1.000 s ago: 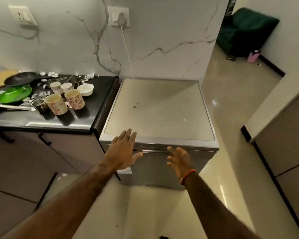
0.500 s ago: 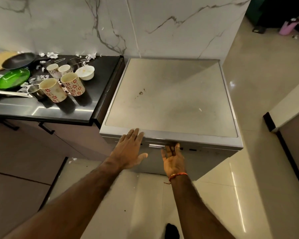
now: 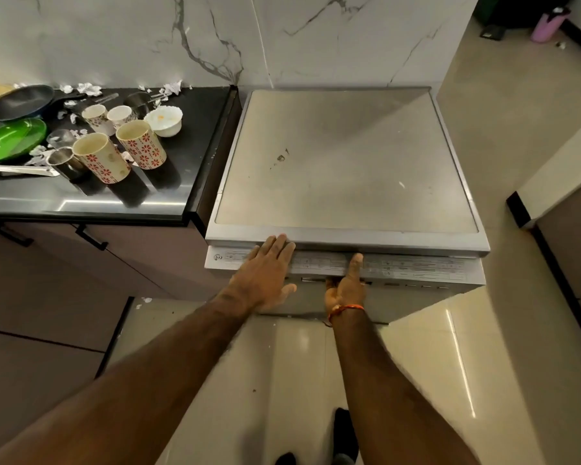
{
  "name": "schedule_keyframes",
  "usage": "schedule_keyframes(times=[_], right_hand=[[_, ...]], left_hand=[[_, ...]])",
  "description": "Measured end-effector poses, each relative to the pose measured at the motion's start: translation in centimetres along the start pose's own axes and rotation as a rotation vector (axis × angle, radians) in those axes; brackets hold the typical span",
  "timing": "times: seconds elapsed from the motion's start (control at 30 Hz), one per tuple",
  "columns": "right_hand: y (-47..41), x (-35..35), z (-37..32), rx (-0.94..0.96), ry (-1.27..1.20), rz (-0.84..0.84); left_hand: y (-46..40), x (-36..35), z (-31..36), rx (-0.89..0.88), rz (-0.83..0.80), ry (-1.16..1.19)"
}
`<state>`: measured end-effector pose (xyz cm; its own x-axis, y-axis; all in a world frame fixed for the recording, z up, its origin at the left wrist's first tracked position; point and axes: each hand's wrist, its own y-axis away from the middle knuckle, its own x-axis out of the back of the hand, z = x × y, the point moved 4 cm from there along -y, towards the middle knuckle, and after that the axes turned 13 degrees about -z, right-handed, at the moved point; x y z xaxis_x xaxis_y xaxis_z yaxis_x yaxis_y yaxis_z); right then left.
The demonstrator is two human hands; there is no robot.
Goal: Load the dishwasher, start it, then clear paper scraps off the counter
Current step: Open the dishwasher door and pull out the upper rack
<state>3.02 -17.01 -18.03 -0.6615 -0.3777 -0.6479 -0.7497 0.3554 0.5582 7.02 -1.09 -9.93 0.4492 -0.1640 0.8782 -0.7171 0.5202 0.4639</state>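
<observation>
The dishwasher (image 3: 346, 162) stands just right of the black counter (image 3: 121, 203), its door (image 3: 416, 268) tipped slightly ajar. The left hand (image 3: 265, 273) lies flat, fingers straight, on the door's control strip; the right hand (image 3: 346, 286) grips the door's handle recess from below, thumb on top

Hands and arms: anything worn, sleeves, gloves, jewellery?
Both forearms are bare, with no sleeves in view and no gloves. The right hand has an orange-red thread band round the wrist. The left hand and its wrist carry nothing.
</observation>
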Motion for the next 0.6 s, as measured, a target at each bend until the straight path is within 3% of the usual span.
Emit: schedule_keyframes(times=[0.2,0.27,0.3,0.37,0.4,0.43,0.5,0.6], right_hand=[[4.2,3.6,0.3,-0.086,0.126,-0.129],[5.6,5.4,0.4,-0.111,0.203,-0.081],[6.4,6.7,0.4,-0.107,0.335,0.023],[8.5,9.9,-0.6,-0.009,0.834,0.388],[9.7,11.1,-1.8,0.132,1.065,0.524],[10.2,11.8,-2.9,0.316,1.259,0.540],[10.5,12.0,-4.5,0.559,1.559,0.348],[8.7,13.1,-4.6,0.414,1.992,-0.047]], left_hand=[[0.3,-4.3,0.3,-0.015,-0.090,-0.086],[0.8,-7.2,0.4,-0.003,-0.091,-0.064],[1.2,-8.5,0.6,0.002,-0.067,-0.042],[2.4,-10.4,0.9,0.003,-0.012,0.010],[3.1,-11.4,1.2,0.002,-0.006,0.031],[3.8,-12.1,1.5,0.003,-0.004,0.049],[5.2,-13.5,2.1,0.009,0.001,0.083],[7.2,-14.8,3.0,0.013,0.043,0.162]])
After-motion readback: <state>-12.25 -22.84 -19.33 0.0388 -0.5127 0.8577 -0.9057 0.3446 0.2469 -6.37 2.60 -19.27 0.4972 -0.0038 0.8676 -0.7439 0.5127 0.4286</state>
